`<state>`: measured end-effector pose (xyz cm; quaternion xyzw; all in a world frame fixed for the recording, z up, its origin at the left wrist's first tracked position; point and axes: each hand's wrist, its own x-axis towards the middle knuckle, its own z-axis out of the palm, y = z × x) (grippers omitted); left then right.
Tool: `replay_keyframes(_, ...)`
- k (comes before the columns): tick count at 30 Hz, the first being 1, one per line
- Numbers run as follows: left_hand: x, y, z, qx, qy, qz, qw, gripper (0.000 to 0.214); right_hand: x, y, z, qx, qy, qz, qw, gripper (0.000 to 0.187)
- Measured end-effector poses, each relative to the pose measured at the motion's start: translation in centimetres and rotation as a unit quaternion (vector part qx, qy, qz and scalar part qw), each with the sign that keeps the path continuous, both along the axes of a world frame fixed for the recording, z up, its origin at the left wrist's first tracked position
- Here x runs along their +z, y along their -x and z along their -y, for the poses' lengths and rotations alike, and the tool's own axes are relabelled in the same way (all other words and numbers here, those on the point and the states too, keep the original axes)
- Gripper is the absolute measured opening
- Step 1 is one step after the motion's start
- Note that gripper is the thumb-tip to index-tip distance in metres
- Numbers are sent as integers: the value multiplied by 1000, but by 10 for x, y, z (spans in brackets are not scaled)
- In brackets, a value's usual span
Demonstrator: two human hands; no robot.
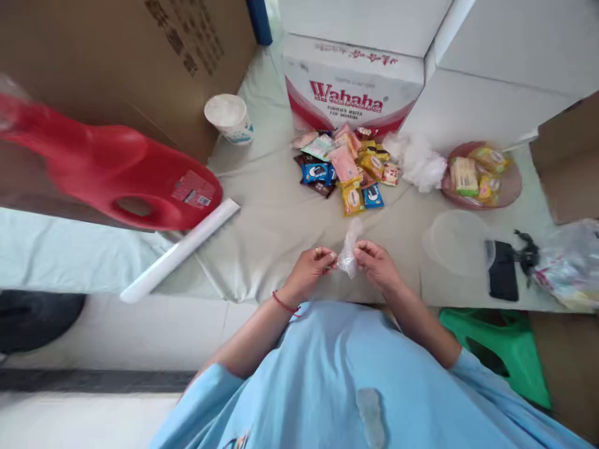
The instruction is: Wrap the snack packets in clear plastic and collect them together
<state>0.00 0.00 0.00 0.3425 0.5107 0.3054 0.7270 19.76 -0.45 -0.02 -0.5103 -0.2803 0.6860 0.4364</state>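
Note:
A small clear plastic bag [350,246] is stretched between my two hands, just above the cloth near the table's front edge. My left hand [314,268] pinches its left side with thumb and forefinger. From the other side, my right hand [375,263] grips it in the same way. The bag looks crumpled, and I see nothing inside it. Beyond my hands lies a pile of wrapped snacks [345,163] in pink, yellow, blue and brown packets. To the right of that pile sits a bunch of crumpled clear bags [422,163].
Behind the snacks stands a Wahaha carton [355,87]. A pink bowl [508,193] with snacks, a clear round lid [456,240] and a black phone [503,271] are at right. At left are a paper cup [231,118], a red jug [135,165] and a white roll [180,251].

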Motion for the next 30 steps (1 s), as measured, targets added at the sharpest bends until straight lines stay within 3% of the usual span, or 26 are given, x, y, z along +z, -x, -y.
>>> replay_keyframes(4, -2, 4, -1, 19, -14, -23, 999, 44, 0, -17, 1, -16, 23, 1, 1000, 47)
replay_keyframes(10, 6, -11, 0, -48, -15, 26, 998, 54, -1, -11, 3, 22, 25, 15, 999, 48)
replay_keyframes(15, 2, -15, -3, 5, -31, 55, 998, 57, 4, -4, -1, 64, 11, 22, 998, 48)
replay_keyframes(22, -3, 2, -7, 89, -3, 74, 993, 57, 4, -20, -5, 17, 32, -15, 999, 46)
replay_keyframes(30, -15, 22, -6, 61, -11, -34, 997, 47, 5, -33, -2, -33, 51, -58, 996, 40)
